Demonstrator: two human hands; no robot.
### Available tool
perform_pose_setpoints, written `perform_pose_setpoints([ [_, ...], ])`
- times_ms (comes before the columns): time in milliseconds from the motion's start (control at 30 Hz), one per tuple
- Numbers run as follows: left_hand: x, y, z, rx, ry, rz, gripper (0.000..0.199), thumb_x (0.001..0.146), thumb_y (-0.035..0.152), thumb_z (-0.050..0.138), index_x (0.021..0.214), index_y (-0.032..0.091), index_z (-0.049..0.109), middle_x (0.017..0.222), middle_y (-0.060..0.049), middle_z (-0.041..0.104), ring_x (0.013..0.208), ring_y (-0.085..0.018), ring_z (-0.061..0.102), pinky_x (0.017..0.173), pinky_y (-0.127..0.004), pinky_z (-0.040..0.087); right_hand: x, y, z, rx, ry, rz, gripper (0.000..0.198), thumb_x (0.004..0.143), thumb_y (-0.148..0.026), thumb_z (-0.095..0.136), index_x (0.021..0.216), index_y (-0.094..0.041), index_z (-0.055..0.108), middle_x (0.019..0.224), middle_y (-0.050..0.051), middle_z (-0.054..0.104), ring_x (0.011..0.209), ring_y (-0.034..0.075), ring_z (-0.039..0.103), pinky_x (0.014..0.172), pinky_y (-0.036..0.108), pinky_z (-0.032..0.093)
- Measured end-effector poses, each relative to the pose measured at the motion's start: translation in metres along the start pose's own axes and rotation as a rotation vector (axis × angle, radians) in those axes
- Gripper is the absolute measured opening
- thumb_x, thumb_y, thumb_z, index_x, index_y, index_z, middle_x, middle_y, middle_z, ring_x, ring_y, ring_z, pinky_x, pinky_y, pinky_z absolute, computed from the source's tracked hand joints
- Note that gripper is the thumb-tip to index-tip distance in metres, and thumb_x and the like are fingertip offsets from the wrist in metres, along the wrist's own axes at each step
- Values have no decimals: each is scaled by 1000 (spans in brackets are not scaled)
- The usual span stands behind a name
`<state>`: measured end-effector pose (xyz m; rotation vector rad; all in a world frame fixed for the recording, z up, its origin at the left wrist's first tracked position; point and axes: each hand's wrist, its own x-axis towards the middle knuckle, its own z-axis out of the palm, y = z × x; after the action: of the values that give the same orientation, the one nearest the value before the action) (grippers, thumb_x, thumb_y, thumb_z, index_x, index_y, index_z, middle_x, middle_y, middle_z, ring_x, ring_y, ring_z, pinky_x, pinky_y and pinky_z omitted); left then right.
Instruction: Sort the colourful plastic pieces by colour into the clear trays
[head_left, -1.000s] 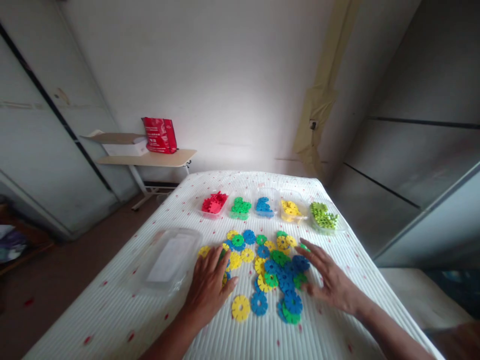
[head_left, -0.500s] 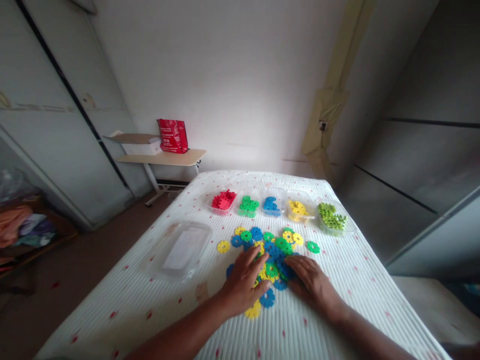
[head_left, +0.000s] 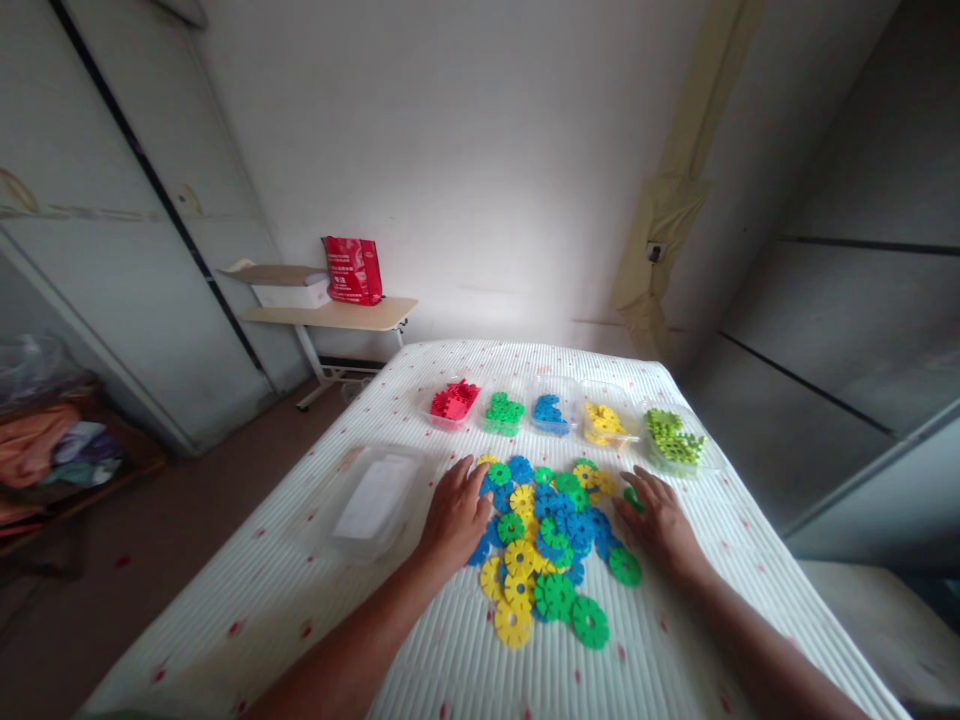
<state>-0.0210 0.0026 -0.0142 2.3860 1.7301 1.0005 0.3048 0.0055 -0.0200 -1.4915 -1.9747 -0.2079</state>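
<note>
The slotted plastic discs [head_left: 553, 540] — yellow, blue and green — lie in a loose, overlapping heap in the middle of the table, on its white ribbed cloth [head_left: 420, 665]. The left hand [head_left: 452, 515] is at the heap's left edge, fingers slightly apart and thumb out, pinching nothing. The right hand [head_left: 666, 530] is at the right edge, fingers spread above a green disc [head_left: 634, 498]; whether they touch it, I cannot tell. Beyond the heap stands a row of clear tubs holding red, green, blue, yellow and light green pieces. A clear plastic box [head_left: 375, 500] lies left of the left hand. Farther back, a small desk [head_left: 360, 314] bears a carton [head_left: 291, 292] and a red bag [head_left: 354, 270].
</note>
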Motion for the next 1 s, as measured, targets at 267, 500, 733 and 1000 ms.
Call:
perform_pose_setpoints([
  [267,10,3,20,86,9,-153,42,88,37,42,126,22,50,132,-13,49,125,-29,41,102,-51,33,12,-13,25,66,-52,12,44,89,-47,40,120,-18,53,117,13,60,114,28,53,95,49,44],
  [500,19,31,13,-339,-63,-119,33,89,32,39,112,19,59,117,-9,61,112,-20,53,99,-37,40,33,-55,7,455,-242,109,45,88,-49,39,115,-17,58,111,11,65,102,24,61,88,40,50],
  [733,8,29,-2,-589,49,-274,33,89,37,39,89,16,64,88,-6,68,84,-17,62,77,-27,47,29,-34,1,570,-58,359,31,80,-41,48,94,-18,65,90,8,70,77,22,65,69,35,53],
  [1000,10,18,-3,-773,82,-397,32,83,40,46,89,17,66,89,-6,69,87,-20,63,80,-29,47,19,-29,-53,684,-383,364,31,73,-46,57,80,-16,62,70,4,64,60,15,56,56,27,46],
])
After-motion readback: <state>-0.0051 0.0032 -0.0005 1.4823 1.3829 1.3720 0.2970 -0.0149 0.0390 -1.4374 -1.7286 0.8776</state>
